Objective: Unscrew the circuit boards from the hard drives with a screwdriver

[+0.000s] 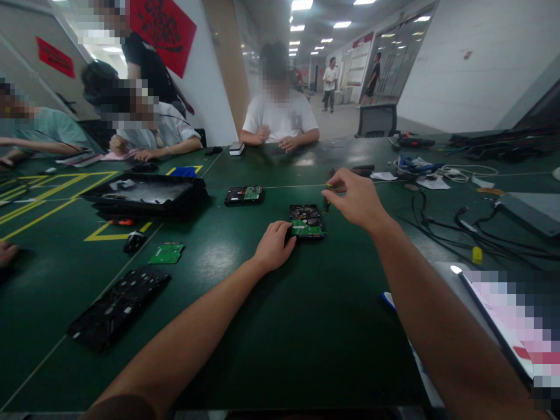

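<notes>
On the dark green table, a hard drive point(306, 217) lies with its green circuit board facing up. My left hand point(275, 245) grips its left edge, thumb in front and fingers behind. Above the drive's right side, my right hand point(356, 197) pinches a small screwdriver point(326, 203) between thumb and fingers; it is held upright, and its tip is too small to make out. A second hard drive point(244, 195) lies farther back to the left. Nearer on the left is a loose green circuit board point(167, 253).
A black plastic casing point(144, 195) and a black panel point(120, 306) occupy the left. Cables point(459, 227), a grey metal box point(531, 210) and a lit screen point(507, 315) are on the right. A person in white point(280, 116) sits opposite; other people are at left.
</notes>
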`<state>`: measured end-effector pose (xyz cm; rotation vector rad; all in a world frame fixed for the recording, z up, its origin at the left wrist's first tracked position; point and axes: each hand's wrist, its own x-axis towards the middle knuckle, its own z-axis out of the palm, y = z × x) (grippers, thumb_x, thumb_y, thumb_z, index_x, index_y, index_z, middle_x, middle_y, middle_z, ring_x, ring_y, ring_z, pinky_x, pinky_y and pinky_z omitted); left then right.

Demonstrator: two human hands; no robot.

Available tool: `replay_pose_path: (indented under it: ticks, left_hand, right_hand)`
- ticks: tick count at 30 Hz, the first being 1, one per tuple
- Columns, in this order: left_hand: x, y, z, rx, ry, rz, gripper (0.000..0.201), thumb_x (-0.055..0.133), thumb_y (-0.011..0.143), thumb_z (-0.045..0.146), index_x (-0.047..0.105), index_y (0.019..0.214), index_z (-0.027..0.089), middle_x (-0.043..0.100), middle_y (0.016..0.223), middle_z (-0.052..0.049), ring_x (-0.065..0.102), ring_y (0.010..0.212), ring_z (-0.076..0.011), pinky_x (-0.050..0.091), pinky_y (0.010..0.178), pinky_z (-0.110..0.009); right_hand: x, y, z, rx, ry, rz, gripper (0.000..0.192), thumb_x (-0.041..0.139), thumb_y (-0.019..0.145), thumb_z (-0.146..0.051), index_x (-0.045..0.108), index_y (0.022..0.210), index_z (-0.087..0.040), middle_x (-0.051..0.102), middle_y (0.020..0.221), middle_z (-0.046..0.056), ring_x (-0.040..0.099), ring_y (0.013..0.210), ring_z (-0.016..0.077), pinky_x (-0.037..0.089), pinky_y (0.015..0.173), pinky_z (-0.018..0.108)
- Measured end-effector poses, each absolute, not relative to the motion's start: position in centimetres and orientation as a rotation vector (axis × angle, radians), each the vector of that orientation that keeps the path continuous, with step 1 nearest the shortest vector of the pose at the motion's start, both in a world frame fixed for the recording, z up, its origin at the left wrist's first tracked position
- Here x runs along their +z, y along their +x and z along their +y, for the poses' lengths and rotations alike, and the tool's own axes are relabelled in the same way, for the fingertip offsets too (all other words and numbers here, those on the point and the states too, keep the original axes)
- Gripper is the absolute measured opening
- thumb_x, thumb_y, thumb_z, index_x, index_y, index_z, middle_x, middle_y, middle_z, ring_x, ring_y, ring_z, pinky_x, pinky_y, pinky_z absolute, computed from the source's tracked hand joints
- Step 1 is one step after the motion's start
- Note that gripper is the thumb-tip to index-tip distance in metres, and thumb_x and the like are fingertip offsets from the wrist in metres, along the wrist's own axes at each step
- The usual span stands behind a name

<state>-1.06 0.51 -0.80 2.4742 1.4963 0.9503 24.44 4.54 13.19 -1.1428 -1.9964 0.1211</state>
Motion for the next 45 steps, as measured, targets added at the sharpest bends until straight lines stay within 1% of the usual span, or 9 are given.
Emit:
replay_pose_path:
  ticks: [5,11,14,17,23,29,34,41,45]
  left_hand:
    - [-1.06,-1.07,0.67,0.951,2.476,1.503,0.039,0.061,0.101,0.032,0.058,0.136,0.015,0.065,0.133,-0.016,0.058,0.131,-0.0317,0.051,0.113,-0.051]
    - [-0.97,-1.02,0.65,0.943,2.476,1.499,0.039,0.061,0.101,0.031,0.058,0.136,0.014,0.065,0.133,-0.017,0.058,0.130,-0.0316,0.051,0.114,-0.051]
    - [-0.88,-1.01,0.61,0.938,2.471,1.503,0.038,0.060,0.101,0.032,0.059,0.136,0.015,0.065,0.133,-0.016,0.058,0.131,-0.0315,0.051,0.114,-0.051]
    - [-0.86,-1.02,0.61,0.938,2.464,1.511,0.038,0.061,0.101,0.032,0.059,0.135,0.017,0.065,0.133,-0.015,0.058,0.132,-0.0312,0.051,0.114,-0.050]
    - [-0.89,-1.09,0.60,0.941,2.471,1.501,0.038,0.061,0.100,0.031,0.059,0.135,0.017,0.065,0.133,-0.015,0.058,0.131,-0.0311,0.051,0.114,-0.050]
    - [-0.90,-1.11,0.53,0.960,2.474,1.501,0.037,0.062,0.100,0.031,0.059,0.135,0.019,0.064,0.133,-0.014,0.058,0.130,-0.0312,0.051,0.114,-0.051]
    - [-0.79,-1.05,0.53,0.984,2.474,1.477,0.038,0.062,0.100,0.029,0.059,0.136,0.018,0.064,0.133,-0.015,0.058,0.130,-0.0303,0.051,0.114,-0.050]
    - [-0.52,-1.07,0.34,0.994,2.486,1.428,0.034,0.061,0.101,0.028,0.064,0.134,0.022,0.063,0.133,-0.013,0.058,0.130,-0.0300,0.052,0.113,-0.051]
    - [-0.56,-1.04,0.30,0.998,2.494,1.430,0.031,0.060,0.101,0.028,0.067,0.131,0.023,0.063,0.134,-0.013,0.058,0.130,-0.0305,0.053,0.113,-0.052]
  right_hand:
    - [13.18,24.39,4.59,0.100,-1.108,-2.046,0.010,0.067,0.091,-0.028,0.067,0.101,-0.024,0.074,0.107,0.010,0.070,0.095,0.0277,0.056,0.089,0.048]
    - [13.14,24.42,4.56,0.116,-1.166,-1.967,0.011,0.070,0.090,-0.029,0.063,0.096,-0.023,0.074,0.099,0.009,0.070,0.088,0.0266,0.056,0.080,0.045]
    - [13.07,24.40,4.60,0.112,-1.143,-1.997,0.009,0.068,0.092,-0.030,0.065,0.098,-0.023,0.075,0.102,0.009,0.071,0.092,0.0272,0.056,0.084,0.045]
    - [13.02,24.41,4.62,0.076,-1.135,-2.025,0.010,0.066,0.092,-0.025,0.066,0.102,-0.023,0.075,0.106,0.010,0.071,0.096,0.0281,0.056,0.087,0.047]
    - [13.20,24.48,4.53,0.128,-1.176,-1.978,0.012,0.071,0.089,-0.028,0.065,0.098,-0.023,0.075,0.101,0.010,0.071,0.091,0.0283,0.056,0.082,0.046]
    - [13.12,24.42,4.76,0.103,-1.170,-2.011,0.010,0.068,0.091,-0.030,0.068,0.100,-0.025,0.074,0.105,0.009,0.069,0.096,0.0293,0.057,0.085,0.049]
    - [13.22,24.39,4.59,0.109,-1.194,-1.963,0.010,0.069,0.087,-0.028,0.065,0.096,-0.024,0.073,0.099,0.009,0.069,0.094,0.0290,0.056,0.085,0.048]
    - [13.40,24.42,4.41,0.108,-1.129,-2.031,0.013,0.067,0.087,-0.023,0.067,0.100,-0.024,0.073,0.106,0.010,0.069,0.095,0.0281,0.056,0.089,0.049]
    - [13.40,24.48,4.45,0.123,-1.176,-1.998,0.013,0.071,0.086,-0.027,0.066,0.097,-0.024,0.074,0.103,0.009,0.069,0.094,0.0288,0.056,0.086,0.048]
